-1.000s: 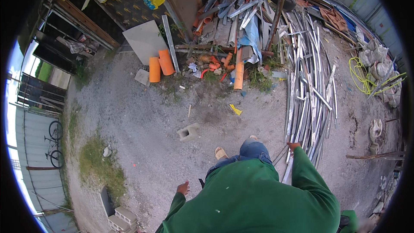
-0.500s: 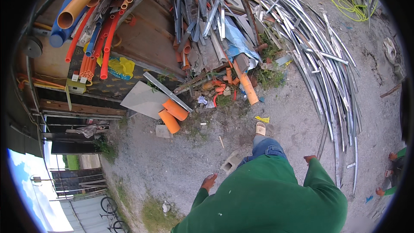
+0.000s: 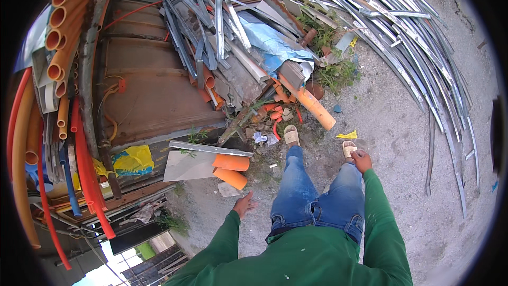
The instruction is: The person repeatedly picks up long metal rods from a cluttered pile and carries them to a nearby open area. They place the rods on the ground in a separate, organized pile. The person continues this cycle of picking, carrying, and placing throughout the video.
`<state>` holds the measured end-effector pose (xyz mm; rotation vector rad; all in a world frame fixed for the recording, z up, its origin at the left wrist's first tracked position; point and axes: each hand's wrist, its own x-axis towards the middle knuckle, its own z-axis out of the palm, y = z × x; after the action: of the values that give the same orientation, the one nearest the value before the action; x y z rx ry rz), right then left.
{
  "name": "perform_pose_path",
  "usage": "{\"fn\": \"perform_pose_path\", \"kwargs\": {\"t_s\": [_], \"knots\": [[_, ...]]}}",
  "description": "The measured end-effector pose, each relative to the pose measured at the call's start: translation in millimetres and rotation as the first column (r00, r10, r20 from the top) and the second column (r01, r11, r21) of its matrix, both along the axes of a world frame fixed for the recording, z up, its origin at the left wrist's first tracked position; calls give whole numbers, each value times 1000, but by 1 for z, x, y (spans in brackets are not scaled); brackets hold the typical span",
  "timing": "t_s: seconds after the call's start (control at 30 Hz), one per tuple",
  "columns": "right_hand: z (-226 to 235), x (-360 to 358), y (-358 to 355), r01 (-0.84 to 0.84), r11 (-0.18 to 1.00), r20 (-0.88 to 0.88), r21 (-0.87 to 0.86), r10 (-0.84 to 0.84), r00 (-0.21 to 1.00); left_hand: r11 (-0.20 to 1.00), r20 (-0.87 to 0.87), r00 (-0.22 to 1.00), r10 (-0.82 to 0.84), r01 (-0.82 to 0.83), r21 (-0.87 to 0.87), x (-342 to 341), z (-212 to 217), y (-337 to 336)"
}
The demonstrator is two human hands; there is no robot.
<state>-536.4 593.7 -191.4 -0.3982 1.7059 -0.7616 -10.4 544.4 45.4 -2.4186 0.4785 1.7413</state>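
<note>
Left hand open and empty, fingers spread, nearest two short orange pipe pieces on gravel; right hand loosely curled, holding nothing, beside thigh. Farther left, crumpled yellow bag under shelf; beyond, blue sheet among metal strips.

Bent metal strips heaped along the yard's far edge; blue tarp among scrap; yellow bag by the shed.

Only one pkg here: a crumpled yellow plastic bag w/ blue print, lying on the rusty metal ledge at left, just beside the grey board and near the orange pipe stubs. No signs, no screens.
</note>
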Motion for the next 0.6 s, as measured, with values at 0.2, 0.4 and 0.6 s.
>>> {"fn": "perform_pose_path", "kwargs": {"t_s": [0.2, 0.4, 0.6], "knots": [[-65, 52, 84, 214, 954, -156, 208, -184, 971, 982, -65, 987, -149, 140, -124, 67, -138, -260], [-55, 125, 269, -190, 719, -227, 668, 440, 869, 912, -38, 976, -213, 185, -365, 126, -215, -557], [-3, 173, 213, 7, 360, 11, 933, -48, 999, 546, 587, 800, -122, 548, -633, 142, -225, -768]]}}
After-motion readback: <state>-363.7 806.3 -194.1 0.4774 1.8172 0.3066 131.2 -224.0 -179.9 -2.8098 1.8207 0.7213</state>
